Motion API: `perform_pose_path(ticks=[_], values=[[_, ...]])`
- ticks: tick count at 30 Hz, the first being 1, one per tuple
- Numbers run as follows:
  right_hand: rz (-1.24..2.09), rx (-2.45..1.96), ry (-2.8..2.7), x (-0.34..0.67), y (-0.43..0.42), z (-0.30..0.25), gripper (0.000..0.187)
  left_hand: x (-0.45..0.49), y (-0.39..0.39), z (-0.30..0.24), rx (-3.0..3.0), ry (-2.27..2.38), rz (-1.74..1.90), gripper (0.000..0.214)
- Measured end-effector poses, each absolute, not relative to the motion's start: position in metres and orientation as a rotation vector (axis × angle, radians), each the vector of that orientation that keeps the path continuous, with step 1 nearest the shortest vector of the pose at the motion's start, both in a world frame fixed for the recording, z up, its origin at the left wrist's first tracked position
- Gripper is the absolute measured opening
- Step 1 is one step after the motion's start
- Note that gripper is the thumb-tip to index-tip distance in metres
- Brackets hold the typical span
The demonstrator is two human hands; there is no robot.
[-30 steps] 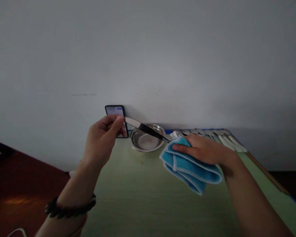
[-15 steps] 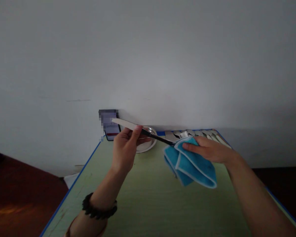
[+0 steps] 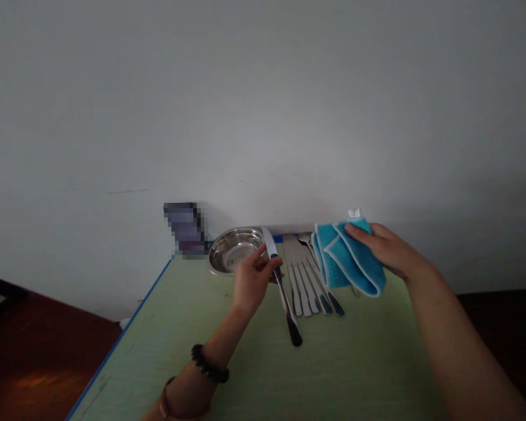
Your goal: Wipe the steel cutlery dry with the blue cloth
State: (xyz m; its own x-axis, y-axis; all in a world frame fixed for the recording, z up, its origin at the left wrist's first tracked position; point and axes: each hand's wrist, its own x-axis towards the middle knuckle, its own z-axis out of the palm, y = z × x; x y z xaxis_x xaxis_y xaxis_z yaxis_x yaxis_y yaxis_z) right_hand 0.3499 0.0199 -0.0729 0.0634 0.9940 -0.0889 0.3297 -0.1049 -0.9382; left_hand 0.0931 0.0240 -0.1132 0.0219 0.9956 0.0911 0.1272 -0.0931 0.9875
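Observation:
My left hand (image 3: pixel 255 278) pinches a table knife (image 3: pixel 284 295) near the join of blade and handle. The blade points up toward the wall and the dark-tipped handle slants down to the right, in front of my fingers. In my right hand (image 3: pixel 383 248) is a folded blue cloth (image 3: pixel 348 257) with white edging and a small white tag, apart from the knife. Just right of the held knife, several metal knives (image 3: pixel 307 289) lie side by side on the table. A spoon (image 3: pixel 305 238) shows at their far end; the cloth hides part of the cutlery.
A shiny metal bowl (image 3: pixel 232 251) stands at the table's far edge, behind my left hand. Left of it a phone (image 3: pixel 186 228), partly pixelated, leans on the wall. The light green table (image 3: pixel 193 327) has blue edging and meets a grey wall (image 3: pixel 263 117).
The knife has come away from the cloth and swung from lying crosswise to pointing away from me. My left hand has moved right; my right hand has lifted the cloth slightly.

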Motion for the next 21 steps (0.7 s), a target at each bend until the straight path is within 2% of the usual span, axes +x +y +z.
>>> perform_pose_path(ticks=[5, 14, 21], values=[[1.009, -1.565, -1.459, 0.361, 0.028, -0.079, 0.047, 0.109, 0.038, -0.125, 1.547, 1.319, 1.146, 0.042], [1.099, -1.543, -1.444, 0.369, 0.029, -0.078, 0.047, 0.126, 0.072, -0.154, 1.862, 1.522, 1.076, 0.029], [1.075, -1.593, -1.479, 0.369, 0.033, -0.078, 0.049, 0.127, 0.082, -0.165, 2.003, 1.673, 0.933, 0.033]])
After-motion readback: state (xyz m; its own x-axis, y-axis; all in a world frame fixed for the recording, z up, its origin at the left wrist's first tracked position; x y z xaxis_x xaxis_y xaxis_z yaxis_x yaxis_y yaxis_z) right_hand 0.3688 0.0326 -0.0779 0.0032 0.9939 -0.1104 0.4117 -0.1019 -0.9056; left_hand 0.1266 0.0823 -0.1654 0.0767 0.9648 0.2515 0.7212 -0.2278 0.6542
